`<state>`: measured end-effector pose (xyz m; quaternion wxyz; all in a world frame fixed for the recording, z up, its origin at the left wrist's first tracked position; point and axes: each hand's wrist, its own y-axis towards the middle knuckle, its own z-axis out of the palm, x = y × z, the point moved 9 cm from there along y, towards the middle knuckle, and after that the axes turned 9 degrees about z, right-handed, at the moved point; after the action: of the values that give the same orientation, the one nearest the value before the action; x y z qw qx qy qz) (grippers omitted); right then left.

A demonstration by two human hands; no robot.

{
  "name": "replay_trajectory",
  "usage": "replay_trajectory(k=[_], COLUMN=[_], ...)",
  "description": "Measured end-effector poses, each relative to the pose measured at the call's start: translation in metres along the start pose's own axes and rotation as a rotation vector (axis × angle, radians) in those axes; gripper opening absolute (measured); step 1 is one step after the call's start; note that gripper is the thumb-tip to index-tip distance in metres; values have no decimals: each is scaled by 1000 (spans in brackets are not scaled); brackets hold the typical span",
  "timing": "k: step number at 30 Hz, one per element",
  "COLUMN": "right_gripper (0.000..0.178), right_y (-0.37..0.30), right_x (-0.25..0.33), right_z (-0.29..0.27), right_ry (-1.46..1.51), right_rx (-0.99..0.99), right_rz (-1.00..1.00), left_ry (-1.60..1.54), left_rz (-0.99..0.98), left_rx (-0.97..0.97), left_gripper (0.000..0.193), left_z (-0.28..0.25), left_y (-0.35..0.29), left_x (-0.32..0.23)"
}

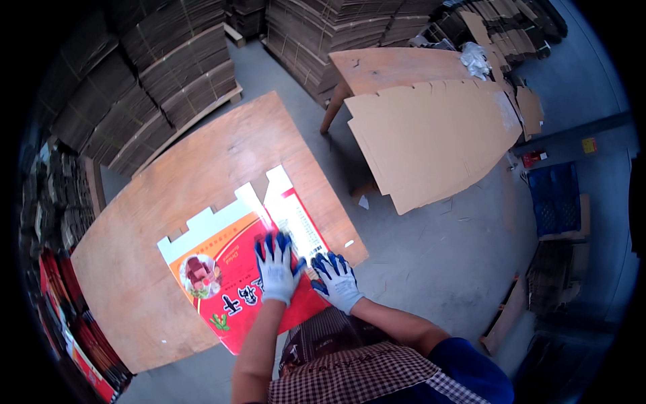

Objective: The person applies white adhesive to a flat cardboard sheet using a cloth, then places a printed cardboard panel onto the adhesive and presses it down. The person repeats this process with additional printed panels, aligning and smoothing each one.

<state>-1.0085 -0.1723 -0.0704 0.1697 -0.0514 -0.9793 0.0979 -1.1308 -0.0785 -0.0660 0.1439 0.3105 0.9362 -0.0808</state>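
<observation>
Both gloved hands spreading over a flat red carton

The left hand (277, 269) is lying palm down on the red face of a printed carton (235, 266), its fingers fanning out and pointing away from the body. The right hand (336, 279) is resting just beside it, at the near end of the carton's white side panel (291, 212), with its fingers also extending. Neither hand is clenching; both are bearing flat on the cardboard rather than grasping it. White gloves with blue finger coatings are covering the two hands.

The carton is lying unfolded near the right-hand edge of a wooden bench (134, 269), its near end reaching toward the person's checked apron (350, 374). Its red face is showing dark lettering, a round picture of food and a green plant drawing, while an orange band and pale notched flaps are running along its far side. A small white scrap (348, 243) is lying on the bench to the right of the carton.

Beyond, a large brown cardboard sheet (431, 135) is spreading in front of a second bench (397, 67), partly overlapping it in view. Tall stacks of flat cardboard (195, 74) are standing behind the bench, and red folded cartons (77, 310) are piling up at its left.
</observation>
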Motion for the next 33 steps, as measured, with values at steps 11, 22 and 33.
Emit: replay_trajectory(k=[11,22,33], right_gripper=[98,64,43], right_y=[164,134,-14], right_x=[-183,-144,-55], right_z=[-117,-208,-419], right_ry=[-419,-422,1010], right_rx=[-2,-44,-335], right_rz=[692,469,337], left_ry=[-36,29,25], left_rz=[2,19,28], left_rx=[10,16,4], left_gripper=[78,81,78], left_z=[1,13,6], left_y=[-31,-28,-34], left_x=[-6,-17,-5])
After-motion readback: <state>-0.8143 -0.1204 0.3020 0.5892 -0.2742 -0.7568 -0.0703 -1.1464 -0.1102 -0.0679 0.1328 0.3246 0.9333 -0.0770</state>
